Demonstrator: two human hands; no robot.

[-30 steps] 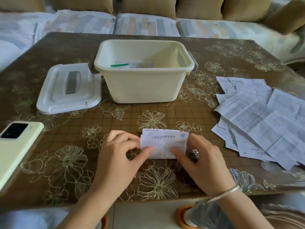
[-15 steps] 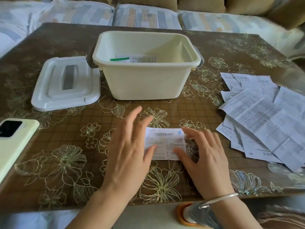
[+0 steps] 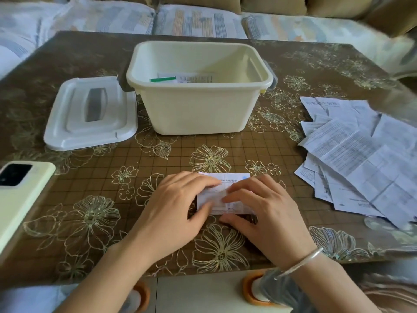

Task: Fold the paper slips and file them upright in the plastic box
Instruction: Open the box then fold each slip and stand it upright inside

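Both palms down on the table (image 3: pixel 67 211), near edge: left hand (image 3: pixel 173 208) and right hand (image 3: pixel 261 213), fingers straight, press flat a folded slip (image 3: pixel 234 190) between them (fingertips nearly meet mid-slip). Loose slips (image 3: pixel 361 154) fanned out right. Beyond, open box (image 3: pixel 198 114), slips upright inside; lid (image 3: pixel 90 114) just left.

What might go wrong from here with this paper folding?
The left hand and right hand press the folded slip flat; if its edges are misaligned, the crease may set crooked. The box holds only a few filed slips, so a new one might tip over. A careless reach could scatter the loose sheets on the right.
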